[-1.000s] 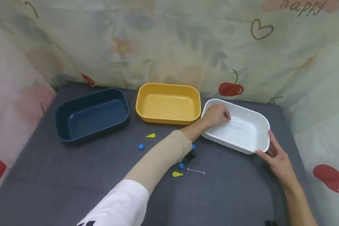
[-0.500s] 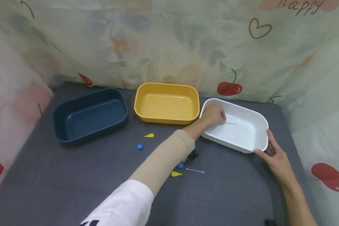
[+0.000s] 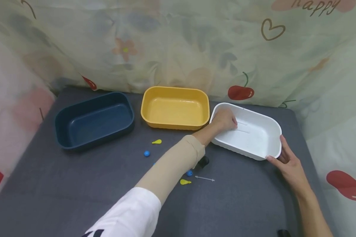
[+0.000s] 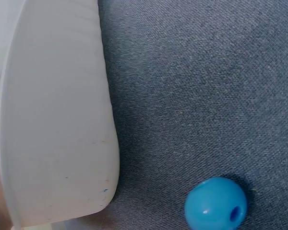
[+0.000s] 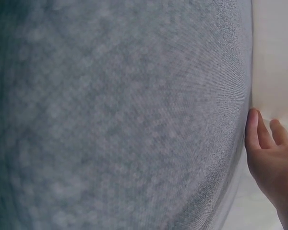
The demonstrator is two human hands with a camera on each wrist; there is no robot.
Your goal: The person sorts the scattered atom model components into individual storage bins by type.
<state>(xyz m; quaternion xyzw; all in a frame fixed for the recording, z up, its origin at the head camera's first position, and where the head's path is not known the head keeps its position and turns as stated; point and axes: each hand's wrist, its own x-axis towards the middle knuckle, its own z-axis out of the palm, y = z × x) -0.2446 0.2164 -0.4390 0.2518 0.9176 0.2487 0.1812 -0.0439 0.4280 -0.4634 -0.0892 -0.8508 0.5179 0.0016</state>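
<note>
In the head view my left hand (image 3: 224, 119) is down inside the white tray (image 3: 262, 149) at its left end, fingers curled. A thin white rod (image 3: 243, 131) sticks out from its fingertips over the tray floor, with a second faint thin line beside it. My right hand (image 3: 290, 169) grips the tray's right front corner, thumb on the rim and fingers round the outer side. The left wrist view shows the tray's outer wall (image 4: 60, 115) and a holed blue bead (image 4: 216, 203) on the cloth. In the right wrist view my right hand (image 5: 276, 158) appears at the right edge.
A yellow tray (image 3: 175, 126) stands left of the white one, and a dark blue tray (image 3: 98, 137) farther left. Yellow drop-shaped pieces (image 3: 185, 182), blue beads (image 3: 146, 153), a black piece (image 3: 203, 161) and a grey rod (image 3: 204, 178) lie on the grey cloth.
My left hand has shifted slightly left inside the white tray, and the thin white rod has moved with it. My right hand keeps its hold on the corner.
</note>
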